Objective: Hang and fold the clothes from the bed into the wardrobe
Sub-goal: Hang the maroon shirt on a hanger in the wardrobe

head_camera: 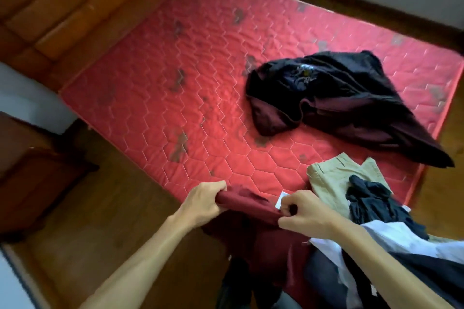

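We hold the maroon garment by one bunched edge at the near rim of the bed, toward six o'clock in the view. Our left grip has its fingers curled round a rolled wad of the cloth. Our right grip pinches the same edge between thumb and curled fingers, with a short taut span between the two. The rest of the garment hangs off the mattress edge toward the floor, partly out of clear sight. That is the first risk, we judge: we have a crumpled edge, not seams or shoulders, so a shake-out could open it crooked and any fold would come out lopsided. The second is the heap at four o'clock, where khaki trousers, a dark navy piece and a white shirt lie tangled just beside our right grip. The white cloth seems to overlap the maroon one, so lifting may drag it off the bed. The dangling part could also brush the wooden floor. The black jacket at two o'clock lies well apart and should not interfere. The wardrobe is not in view.
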The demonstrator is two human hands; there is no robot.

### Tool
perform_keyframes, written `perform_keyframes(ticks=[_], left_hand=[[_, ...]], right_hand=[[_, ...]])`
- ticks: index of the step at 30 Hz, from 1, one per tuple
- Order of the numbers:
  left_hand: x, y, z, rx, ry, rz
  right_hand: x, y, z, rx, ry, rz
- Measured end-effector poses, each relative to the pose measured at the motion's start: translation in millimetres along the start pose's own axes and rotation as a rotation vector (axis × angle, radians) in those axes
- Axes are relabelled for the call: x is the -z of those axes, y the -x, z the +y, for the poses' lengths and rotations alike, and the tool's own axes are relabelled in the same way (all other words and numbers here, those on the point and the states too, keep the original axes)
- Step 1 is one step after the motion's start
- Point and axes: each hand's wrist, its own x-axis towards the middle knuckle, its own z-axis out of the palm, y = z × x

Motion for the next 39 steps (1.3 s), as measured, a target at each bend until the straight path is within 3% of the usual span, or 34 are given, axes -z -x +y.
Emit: perform_keyframes(ticks=[5, 9, 13, 16, 20, 24, 29, 33, 39], left_hand=[[70, 44, 36, 0.021, -0.045, 0.155], [115, 75, 62, 0.025, -0.236, 0.186], [151, 105, 89, 0.127, -0.119, 0.233], [166, 120, 94, 0.211, 0.021, 0.290], [185, 148, 96, 0.323, 0.006, 0.168], [200, 184, 103, 0.245, 0.146, 0.126], [218, 238, 87, 0.225, 0.204, 0.448], [234, 294, 61, 0.193, 0.215, 0.793], [249, 362, 27, 0.158, 0.150, 1.184]], right_hand=[[50, 15, -41, 0.100, 0.107, 0.062], [78, 9, -65, 0.232, 0.283, 0.130], [94, 11, -108, 0.275, 0.536, 0.371], [100, 16, -142, 0.376, 0.378, 0.605], [105, 22, -188, 0.622, 0.151, 0.666], [102, 29, -234, 0.792, 0.052, 0.734], [90, 42, -289, 0.842, 0.101, 0.754], [76, 52, -321, 0.697, 0.229, 0.662], [35, 64, -374, 0.786, 0.242, 0.471]])
